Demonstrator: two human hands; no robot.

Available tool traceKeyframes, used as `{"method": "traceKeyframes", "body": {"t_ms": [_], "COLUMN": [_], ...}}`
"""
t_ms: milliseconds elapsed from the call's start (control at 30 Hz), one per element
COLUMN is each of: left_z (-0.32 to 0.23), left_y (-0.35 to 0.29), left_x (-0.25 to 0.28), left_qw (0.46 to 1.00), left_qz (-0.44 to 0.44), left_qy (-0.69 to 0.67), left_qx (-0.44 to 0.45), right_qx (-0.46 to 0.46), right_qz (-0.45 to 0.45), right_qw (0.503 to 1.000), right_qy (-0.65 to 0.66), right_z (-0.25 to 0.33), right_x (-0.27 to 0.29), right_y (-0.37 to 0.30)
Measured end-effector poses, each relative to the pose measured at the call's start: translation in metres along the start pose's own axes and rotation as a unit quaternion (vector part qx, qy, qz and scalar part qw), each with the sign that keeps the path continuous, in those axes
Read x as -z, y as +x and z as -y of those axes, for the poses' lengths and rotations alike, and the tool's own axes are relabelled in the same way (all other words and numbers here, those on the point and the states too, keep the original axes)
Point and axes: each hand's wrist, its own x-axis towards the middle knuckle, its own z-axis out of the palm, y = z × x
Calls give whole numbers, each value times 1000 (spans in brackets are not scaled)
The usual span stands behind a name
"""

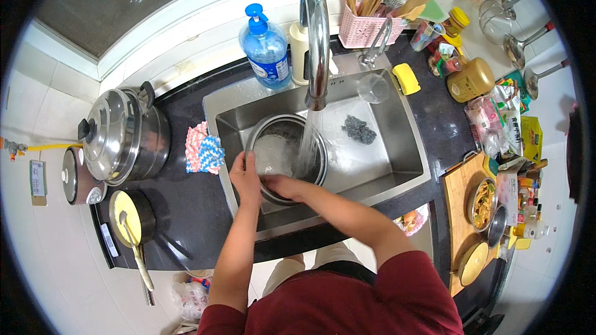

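In the left part of the steel sink [388, 177] is a round metal pot [324, 160] with a bright rim and a dark inner wall. Water streams into it from the chrome faucet [318, 43]. My left hand [246, 178] grips the pot's rim on the near left side, thumb upward. My right hand [282, 187] reaches over the near rim into the pot; its fingers are mostly hidden, and whether they hold anything does not show. A dark steel-wool scourer [359, 130] lies on the sink floor to the right of the pot.
Left of the sink are a checked cloth [205, 149], a large lidded steamer [118, 136] and a small yellow-lined pan [131, 217]. Behind it stand a blue pump bottle [266, 49] and a pink utensil basket [366, 28]. A yellow sponge [406, 79] and a cutting board [456, 211] are at right.
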Motion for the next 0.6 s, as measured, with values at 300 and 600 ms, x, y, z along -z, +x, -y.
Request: {"method": "traceKeyframes", "body": {"t_ms": [300, 600], "left_z": [15, 10], "left_y": [6, 13], "left_x": [-2, -4], "left_qw": [993, 995], "left_qz": [57, 69], "left_qy": [24, 65], "left_qx": [103, 28], "right_qx": [293, -99], "right_qz": [22, 68], "right_qw": [465, 816], "right_qy": [-835, -565], "right_z": [-4, -63], "right_x": [107, 36], "right_y": [15, 2]}}
